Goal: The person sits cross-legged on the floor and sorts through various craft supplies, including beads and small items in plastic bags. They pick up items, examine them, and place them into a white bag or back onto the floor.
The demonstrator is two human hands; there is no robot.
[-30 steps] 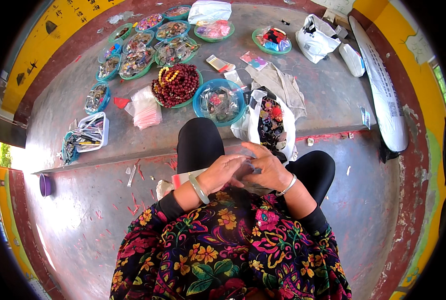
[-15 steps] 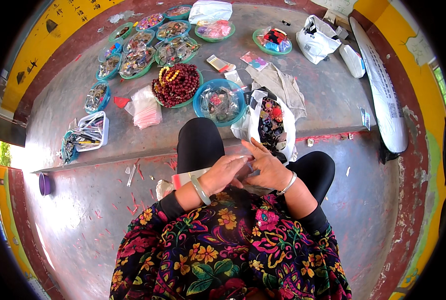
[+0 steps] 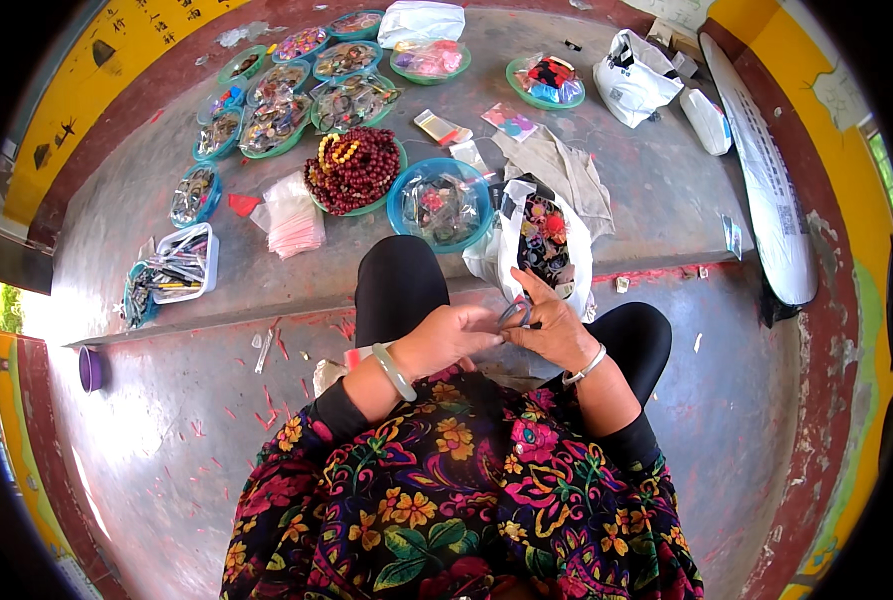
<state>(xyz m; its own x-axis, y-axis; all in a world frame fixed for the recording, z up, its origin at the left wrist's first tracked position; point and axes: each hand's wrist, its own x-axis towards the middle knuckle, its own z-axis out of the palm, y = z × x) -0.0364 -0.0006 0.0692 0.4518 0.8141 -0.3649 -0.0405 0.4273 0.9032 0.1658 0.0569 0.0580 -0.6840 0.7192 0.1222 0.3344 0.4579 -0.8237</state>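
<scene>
My left hand [image 3: 453, 338] and my right hand [image 3: 551, 330] meet over my lap, fingertips pinched together on a small thin item [image 3: 513, 317] that is too small to make out. A pale green bangle sits on my left wrist and a silver bracelet on my right. My knees in black trousers [image 3: 398, 285] point toward the raised concrete step. Just beyond my right hand stands an open white plastic bag [image 3: 539, 238] holding colourful pieces.
On the step lie a green dish of dark red beads [image 3: 354, 172], a blue bowl of packets [image 3: 439, 202], several green dishes of trinkets [image 3: 278, 118], a stack of clear pink bags [image 3: 292, 214], a white tray of tools [image 3: 181, 263] and a grey cloth [image 3: 560, 170]. A purple cup [image 3: 90, 368] stands far left.
Both hands have stayed together over the lap; the right hand's fingers have shifted slightly around the small item.
</scene>
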